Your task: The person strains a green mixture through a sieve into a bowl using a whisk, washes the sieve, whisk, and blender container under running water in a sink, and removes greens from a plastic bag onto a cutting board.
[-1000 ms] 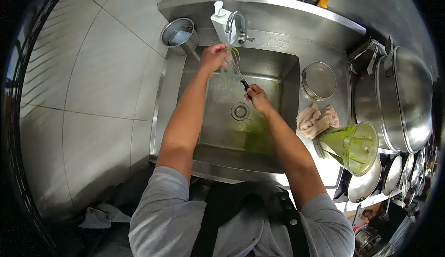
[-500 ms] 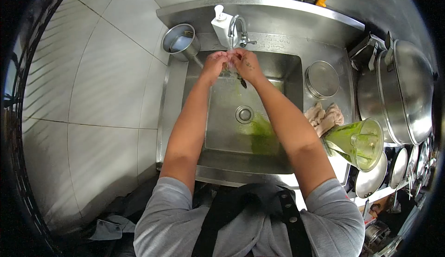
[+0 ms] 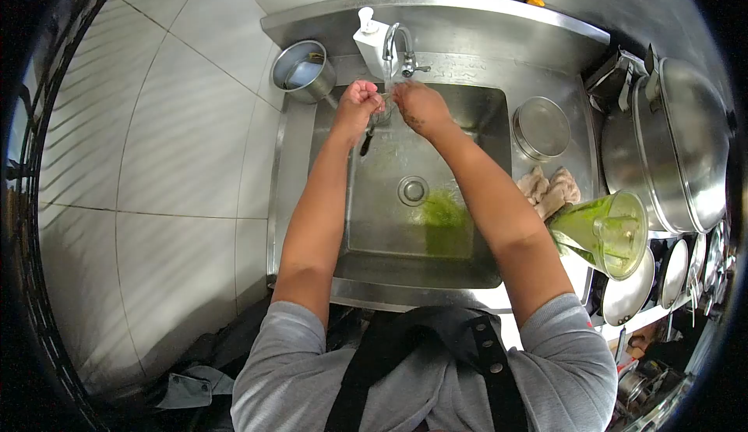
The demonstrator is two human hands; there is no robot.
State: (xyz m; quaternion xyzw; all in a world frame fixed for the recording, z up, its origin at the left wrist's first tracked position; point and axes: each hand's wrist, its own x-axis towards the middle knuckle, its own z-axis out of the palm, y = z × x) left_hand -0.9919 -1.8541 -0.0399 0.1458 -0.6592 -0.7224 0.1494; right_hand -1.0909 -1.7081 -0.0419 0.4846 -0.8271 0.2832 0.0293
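Note:
My left hand (image 3: 361,109) is closed in a pinch at the back of the steel sink (image 3: 389,233). It grips the upper end of a small utensil with a dark handle (image 3: 366,142), which hangs down into the basin. The utensil's head is blurred by splashing water, so its kind cannot be made out. Close beside it, my right hand (image 3: 421,109) has bent fingers near the utensil's head, under the stream from the curved faucet (image 3: 399,36). Those fingertips are smeared by motion and partly hidden. Dark specks mark the back of that hand.
Green residue (image 3: 446,225) lies right of the drain (image 3: 413,190). A white pump bottle (image 3: 374,42) and a steel pot (image 3: 304,72) stand behind the sink. To the right are a round tin (image 3: 542,128), a crumpled cloth (image 3: 549,189), a green-smeared blender jar (image 3: 604,233) and large steel bowls (image 3: 686,144).
The dark handle has swung from the right to the left, below my left hand. My hands have moved slightly apart, and the right one has turned.

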